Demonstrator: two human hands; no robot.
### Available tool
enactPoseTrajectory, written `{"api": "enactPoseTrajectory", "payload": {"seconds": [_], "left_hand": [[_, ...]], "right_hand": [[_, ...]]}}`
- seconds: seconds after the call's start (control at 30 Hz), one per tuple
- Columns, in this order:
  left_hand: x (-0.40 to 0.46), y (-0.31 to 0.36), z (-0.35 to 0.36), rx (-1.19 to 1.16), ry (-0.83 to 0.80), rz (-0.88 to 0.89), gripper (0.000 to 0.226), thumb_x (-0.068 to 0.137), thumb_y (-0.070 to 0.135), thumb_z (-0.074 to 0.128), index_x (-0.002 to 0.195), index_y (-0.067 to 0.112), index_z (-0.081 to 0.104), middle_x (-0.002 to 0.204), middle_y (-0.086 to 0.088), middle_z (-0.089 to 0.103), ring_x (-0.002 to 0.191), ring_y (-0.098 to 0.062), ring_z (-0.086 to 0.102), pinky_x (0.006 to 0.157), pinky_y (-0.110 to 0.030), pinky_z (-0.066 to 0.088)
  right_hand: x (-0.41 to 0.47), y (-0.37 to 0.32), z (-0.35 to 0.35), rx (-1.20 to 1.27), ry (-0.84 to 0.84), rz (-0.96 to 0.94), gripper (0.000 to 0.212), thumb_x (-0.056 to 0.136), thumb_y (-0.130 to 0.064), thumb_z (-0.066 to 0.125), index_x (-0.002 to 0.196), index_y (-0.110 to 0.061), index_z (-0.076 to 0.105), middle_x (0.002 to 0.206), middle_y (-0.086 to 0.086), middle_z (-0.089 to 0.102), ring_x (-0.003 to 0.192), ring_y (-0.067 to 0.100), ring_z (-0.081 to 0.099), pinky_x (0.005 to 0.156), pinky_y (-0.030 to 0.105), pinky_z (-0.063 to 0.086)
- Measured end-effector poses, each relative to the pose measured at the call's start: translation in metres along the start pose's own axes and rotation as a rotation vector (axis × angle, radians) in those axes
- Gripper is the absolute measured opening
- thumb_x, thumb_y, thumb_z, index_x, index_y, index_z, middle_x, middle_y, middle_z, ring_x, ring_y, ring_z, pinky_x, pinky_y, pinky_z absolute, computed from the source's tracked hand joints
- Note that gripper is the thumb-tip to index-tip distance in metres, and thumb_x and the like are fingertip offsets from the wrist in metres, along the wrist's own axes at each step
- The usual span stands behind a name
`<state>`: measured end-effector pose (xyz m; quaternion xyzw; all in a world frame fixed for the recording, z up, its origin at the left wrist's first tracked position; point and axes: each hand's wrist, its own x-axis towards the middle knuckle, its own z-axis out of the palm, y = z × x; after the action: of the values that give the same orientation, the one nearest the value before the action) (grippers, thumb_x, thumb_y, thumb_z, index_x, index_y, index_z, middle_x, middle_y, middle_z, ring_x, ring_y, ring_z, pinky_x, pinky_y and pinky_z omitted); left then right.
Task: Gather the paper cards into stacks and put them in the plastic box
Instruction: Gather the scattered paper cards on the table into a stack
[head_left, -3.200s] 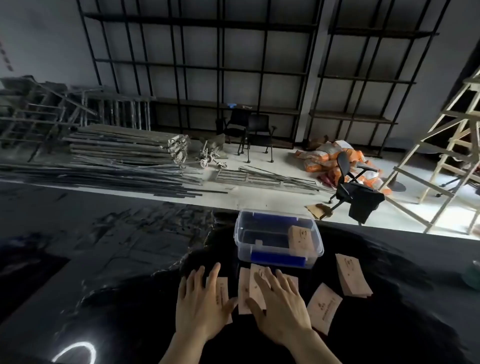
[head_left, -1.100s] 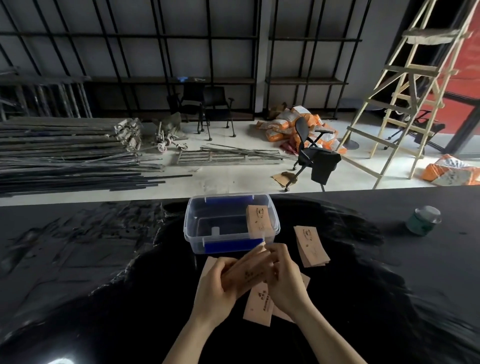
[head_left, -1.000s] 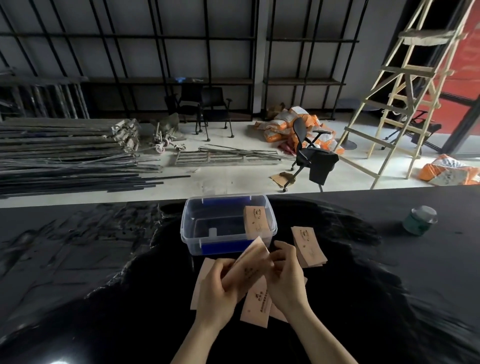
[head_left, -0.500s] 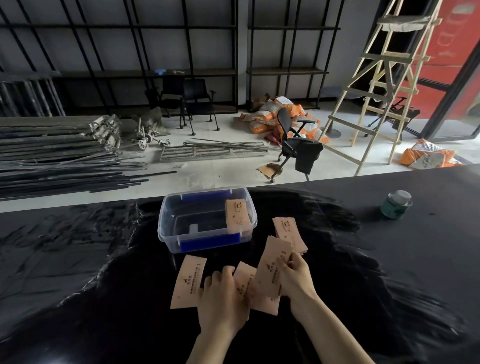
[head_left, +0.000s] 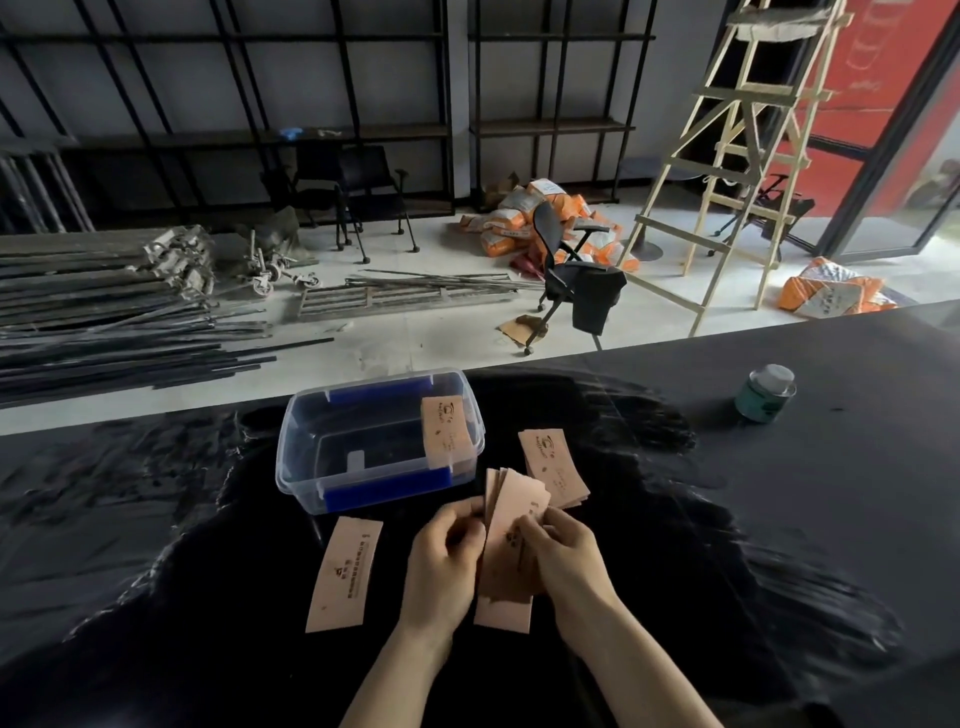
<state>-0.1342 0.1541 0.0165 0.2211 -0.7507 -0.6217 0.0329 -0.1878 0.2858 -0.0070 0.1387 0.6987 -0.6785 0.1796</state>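
Storeroom or workshop under fit-out, bare black shelving (head_left: 332, 93), stacked metal bars (head_left: 104, 322), wooden stepladder (head_left: 737, 156), orange sacks (head_left: 519, 218)

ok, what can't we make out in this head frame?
- Count of cards in the held bundle: head view, left hand and right hand cover it.
- Print on the loose card: too small.
- Card in the plastic box: single or stack, unclear.
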Motion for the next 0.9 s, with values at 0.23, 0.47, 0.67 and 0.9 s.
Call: {"api": "enactPoseTrajectory", "payload": {"seconds": [0.23,0.47,0.67,0.9], "left_hand": [[-0.008,-0.008,0.018,0.874,-0.097,0.032,0.073,0.077,0.059,0.072,0.142,0.036,0.046,0.135,0.009,0.058,0.126,-0.014,0.054,0.104,-0.036,0.046],[0.0,-0.017,-0.054,0.501,0.122,-0.195,0.04,0.088,0.031,0.073,0.124,0.034,0.056,0.122,0.003,0.062,0.102,-0.013,0.065,0.082,-0.029,0.054],[-0.003,-0.013,-0.085,-0.026,0.211,-0.103,0.023,0.094,0.013,0.068,0.108,0.031,0.063,0.108,0.01,0.068,0.097,-0.002,0.061,0.075,-0.02,0.046],[-0.007,-0.016,-0.093,0.101,0.211,0.003,0.017,0.1,0.022,0.06,0.111,0.035,0.066,0.107,0.02,0.069,0.108,-0.003,0.065,0.099,-0.031,0.055]], "right_hand": [[0.006,-0.004,-0.033,0.015,0.173,-0.004,0.015,0.106,-0.014,0.053,0.11,-0.01,0.067,0.103,0.014,0.075,0.094,0.032,0.074,0.077,0.047,0.064],[-0.002,-0.007,0.031,-0.191,-0.026,-0.046,0.016,0.104,-0.013,0.051,0.109,-0.019,0.065,0.104,0.011,0.075,0.093,0.032,0.075,0.08,0.052,0.065],[-0.013,-0.009,0.076,-0.176,-0.161,0.006,0.013,0.103,-0.015,0.058,0.103,-0.022,0.068,0.105,0.008,0.078,0.097,0.026,0.077,0.09,0.054,0.065],[-0.02,-0.017,0.091,-0.126,-0.241,0.036,0.012,0.096,-0.016,0.073,0.108,-0.012,0.072,0.101,0.012,0.081,0.094,0.029,0.079,0.08,0.046,0.068]]}}
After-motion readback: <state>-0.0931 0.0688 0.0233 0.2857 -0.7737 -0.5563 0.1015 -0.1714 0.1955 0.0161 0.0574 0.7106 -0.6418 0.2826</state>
